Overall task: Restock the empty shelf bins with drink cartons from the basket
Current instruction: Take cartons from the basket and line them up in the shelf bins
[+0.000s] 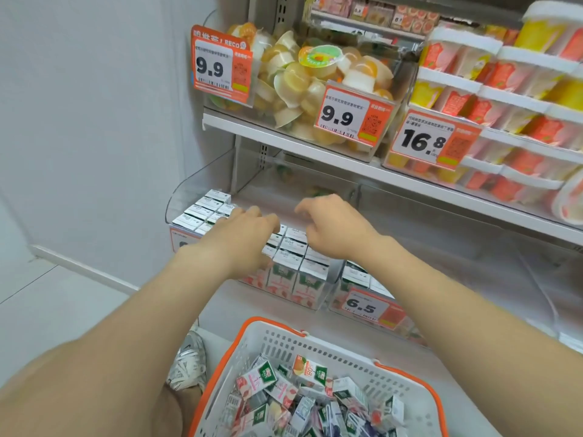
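Left hand (243,230) and right hand (334,230), loosely curled, empty, mid-frame over drink cartons (284,272): likely light, stiff; pinch opposite sides.

bin (186,190): clear hard plastic, glossy, smooth
cartons (285,274): printed paperboard, smooth, slight sheen
basket (315,345): white plastic, matt, slotted walls; orange plastic rim
shelf (252,127): white painted metal, smooth
price tag (342,113): glossy printed paper in a clear plastic holder
jelly cups (293,83): translucent plastic, shiny
shoe (189,361): woven cloth, matt
floor (63,298): pale, smooth, dull sheen
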Available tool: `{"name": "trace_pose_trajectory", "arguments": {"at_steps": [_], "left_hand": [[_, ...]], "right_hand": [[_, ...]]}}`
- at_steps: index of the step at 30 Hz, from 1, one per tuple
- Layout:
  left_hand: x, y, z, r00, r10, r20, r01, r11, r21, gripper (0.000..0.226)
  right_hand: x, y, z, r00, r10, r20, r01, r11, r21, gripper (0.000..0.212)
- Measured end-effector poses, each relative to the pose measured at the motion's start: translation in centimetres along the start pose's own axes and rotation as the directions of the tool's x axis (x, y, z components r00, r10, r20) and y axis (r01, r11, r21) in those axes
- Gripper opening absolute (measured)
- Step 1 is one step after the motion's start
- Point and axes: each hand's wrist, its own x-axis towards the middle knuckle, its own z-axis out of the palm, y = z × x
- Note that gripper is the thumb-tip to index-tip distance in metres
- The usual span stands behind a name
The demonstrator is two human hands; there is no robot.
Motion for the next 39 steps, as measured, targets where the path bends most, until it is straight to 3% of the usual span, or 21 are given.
{"name": "trace_pose_trajectory", "arguments": {"at_steps": [2,4,8,13,15,17,20,23,26,30,35,39], "left_hand": [[-1.2,1.5,0.2,0.997,0.032,-0.075,-0.034,0.999,-0.026,0.040],[-2.3,2.8,1.1,0.996,0.047,-0.080,-0.049,0.998,-0.033,0.023],[-3.6,5.4,4.9,0.982,0.019,0.190,-0.043,0.991,0.126,0.018],[-3.0,8.5,13.8,0.828,0.026,0.560,-0.148,0.974,0.174,0.033],[-2.5,9.1,17.1,0.794,0.029,0.608,-0.172,0.969,0.179,0.035],[-2.3,9.1,20.2,0.795,0.002,0.606,-0.129,0.978,0.166,0.034],[-3.0,8.4,25.2,0.845,-0.068,0.530,-0.012,0.989,0.146,0.028],[-3.1,8.0,29.8,0.883,-0.122,0.453,0.078,0.990,0.113,0.052],[-1.6,8.8,31.9,0.929,-0.021,0.370,0.002,0.999,0.052,0.077],[0.5,10.5,34.4,0.933,0.136,0.335,-0.174,0.981,0.089,0.075],[0.7,11.6,37.3,0.933,0.080,0.350,-0.142,0.977,0.157,0.073],[0.9,11.5,37.5,0.941,0.169,0.292,-0.259,0.917,0.303,0.056]], "right_hand": [[-3.8,-1.5,-0.1,0.982,-0.021,-0.186,0.043,0.993,0.111,0.037],[-8.0,-3.0,0.2,0.982,-0.037,-0.185,0.071,0.982,0.177,0.026],[-14.6,-4.2,2.5,0.989,-0.100,0.110,0.091,0.992,0.082,0.021],[-18.5,-3.0,5.8,0.914,-0.083,0.397,0.120,0.990,-0.069,0.011],[-19.1,-2.1,7.0,0.886,-0.079,0.456,0.128,0.989,-0.079,0.029],[-19.5,-1.0,8.5,0.865,-0.067,0.497,0.121,0.990,-0.078,0.034],[-20.4,0.4,11.1,0.832,0.001,0.555,0.058,0.994,-0.088,0.026],[-21.5,1.5,13.7,0.774,0.031,0.632,0.023,0.997,-0.077,0.024],[-22.4,2.6,15.4,0.718,0.034,0.696,0.008,0.998,-0.058,0.011],[-22.7,3.8,16.8,0.686,0.021,0.727,-0.041,0.999,0.011,0.022],[-23.0,4.8,17.1,0.676,0.055,0.735,-0.097,0.995,0.015,0.019],[-23.9,4.8,17.1,0.663,0.047,0.747,-0.087,0.996,0.014,0.014]]}}
